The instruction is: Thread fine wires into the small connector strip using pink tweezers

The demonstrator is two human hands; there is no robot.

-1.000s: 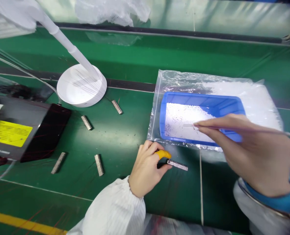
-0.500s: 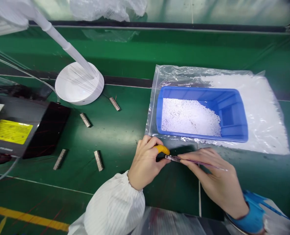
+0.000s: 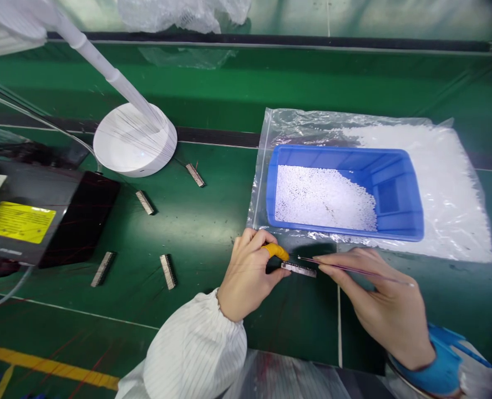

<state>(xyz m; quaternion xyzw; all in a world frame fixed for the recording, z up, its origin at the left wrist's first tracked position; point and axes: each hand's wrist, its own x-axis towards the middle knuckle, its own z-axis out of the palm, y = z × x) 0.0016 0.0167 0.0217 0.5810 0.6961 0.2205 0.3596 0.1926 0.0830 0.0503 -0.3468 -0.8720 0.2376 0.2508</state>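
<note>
My left hand (image 3: 249,277), with a yellow finger cot on one finger, pinches the left end of a small pale rectangular strip with dark pin-like edges (image 3: 299,270). Between the thumb and fingers of my right hand (image 3: 379,299) is a pair of thin tweezers (image 3: 354,270). A tiny white bit shows at the tweezers' tip, just above the strip; I cannot tell whether it is gripped. Beyond both hands stands a blue bin (image 3: 345,233) partly filled with small white beads (image 3: 323,197).
The bin rests on a clear zip bag of white beads (image 3: 449,194). Several similar strips (image 3: 168,271) lie to the left. A white lamp base (image 3: 135,141) stands behind them, and a black device with a yellow label (image 3: 21,221) sits at far left.
My right hand has moved to the right with the tweezers, whose tip is now slightly above the strip. More of the strip shows. The left hand stays in place.
</note>
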